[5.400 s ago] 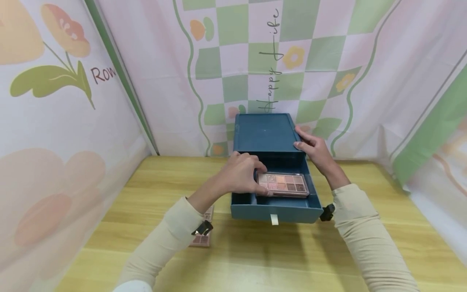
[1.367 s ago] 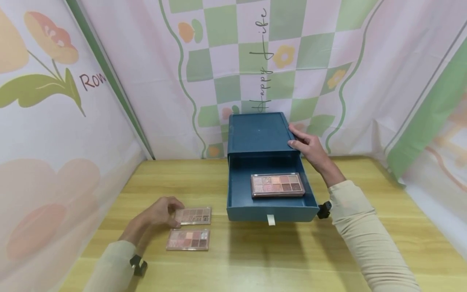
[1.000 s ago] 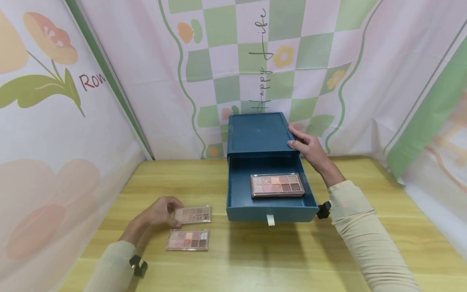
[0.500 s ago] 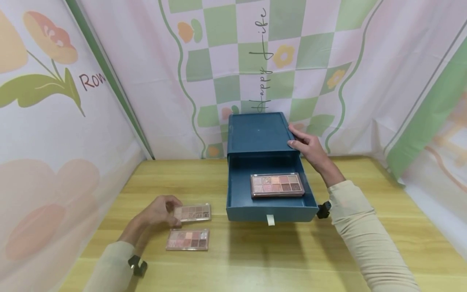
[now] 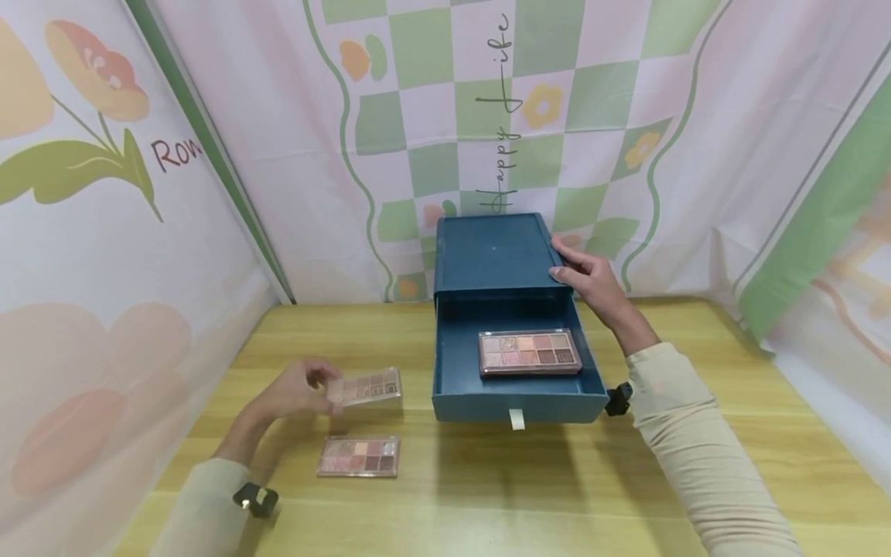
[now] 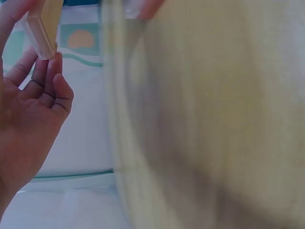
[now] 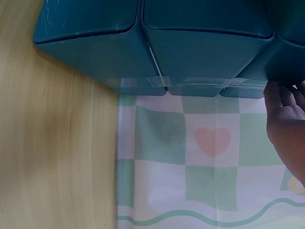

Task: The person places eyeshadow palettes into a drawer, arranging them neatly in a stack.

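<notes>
My left hand (image 5: 298,391) pinches the left end of a clear-lidded eyeshadow palette (image 5: 369,387), held tilted above the table. In the left wrist view the palette (image 6: 44,31) sits between thumb and fingertips. A second eyeshadow palette (image 5: 358,456) lies flat just nearer the front. The pulled-out drawer (image 5: 518,408) of a dark blue box (image 5: 496,251) holds another palette (image 5: 529,352), set toward its right side. My right hand (image 5: 592,282) rests against the box's right upper edge, its fingers (image 7: 286,98) fairly straight along the side.
Stacked blue drawer units (image 7: 200,52) with clear tape across them show in the right wrist view. A white pull tab (image 5: 517,419) hangs from the drawer front. Patterned cloth (image 5: 487,116) closes off the back and sides of the wooden table (image 5: 508,495).
Earlier, my left hand gripped a palette inside the drawer; then it held one on the table at left. Over the last half second it has raised and tilted that palette. My right hand stays put.
</notes>
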Demonstrator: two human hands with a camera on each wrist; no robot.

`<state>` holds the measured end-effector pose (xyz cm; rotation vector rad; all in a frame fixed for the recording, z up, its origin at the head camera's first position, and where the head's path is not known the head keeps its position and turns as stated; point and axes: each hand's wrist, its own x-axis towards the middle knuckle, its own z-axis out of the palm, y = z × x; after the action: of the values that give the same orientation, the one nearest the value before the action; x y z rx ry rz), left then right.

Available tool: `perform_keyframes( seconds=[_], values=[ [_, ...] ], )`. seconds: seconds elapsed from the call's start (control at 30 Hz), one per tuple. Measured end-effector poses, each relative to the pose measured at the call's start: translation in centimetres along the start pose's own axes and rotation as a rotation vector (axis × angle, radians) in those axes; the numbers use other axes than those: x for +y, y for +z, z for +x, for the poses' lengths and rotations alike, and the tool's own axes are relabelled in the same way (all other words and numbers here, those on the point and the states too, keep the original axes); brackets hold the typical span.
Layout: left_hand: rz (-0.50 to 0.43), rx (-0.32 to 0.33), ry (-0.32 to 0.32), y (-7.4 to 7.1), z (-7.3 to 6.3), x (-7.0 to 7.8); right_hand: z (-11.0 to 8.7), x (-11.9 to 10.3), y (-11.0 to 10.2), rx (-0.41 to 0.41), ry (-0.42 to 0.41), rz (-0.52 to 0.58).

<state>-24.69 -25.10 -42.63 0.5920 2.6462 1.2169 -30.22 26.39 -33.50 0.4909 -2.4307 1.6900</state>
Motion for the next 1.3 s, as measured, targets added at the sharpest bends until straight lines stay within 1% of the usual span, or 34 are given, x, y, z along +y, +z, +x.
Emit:
perform_keyframes(
  seconds=[0.07,0.23,0.37,0.6,0.83,1.03,1.3],
  values=[
    [0.003,0.002,0.022,-0.4,0.0,0.2,0.0,0.0,0.0,0.001,0.005,-0.007],
    [0.004,0.013,0.044,-1.2,-0.2,0.9,0.1,0.1,-0.2,-0.012,0.016,-0.018],
    [0.008,0.028,0.075,-1.6,-0.2,1.4,0.1,0.0,-0.2,-0.014,0.017,-0.007],
    [-0.042,0.035,0.132,-2.4,-0.2,2.7,0.2,0.0,-0.2,-0.011,0.015,-0.004],
    [-0.061,0.048,0.171,-2.7,-0.1,3.8,0.1,0.1,-0.1,-0.017,0.011,0.008],
    [-0.068,0.076,0.201,-2.9,0.1,4.8,0.1,0.2,-0.1,-0.011,0.014,0.018],
    [-0.094,0.101,0.274,-3.2,0.0,6.2,0.2,0.2,0.0,-0.006,0.003,0.044]
  ],
)
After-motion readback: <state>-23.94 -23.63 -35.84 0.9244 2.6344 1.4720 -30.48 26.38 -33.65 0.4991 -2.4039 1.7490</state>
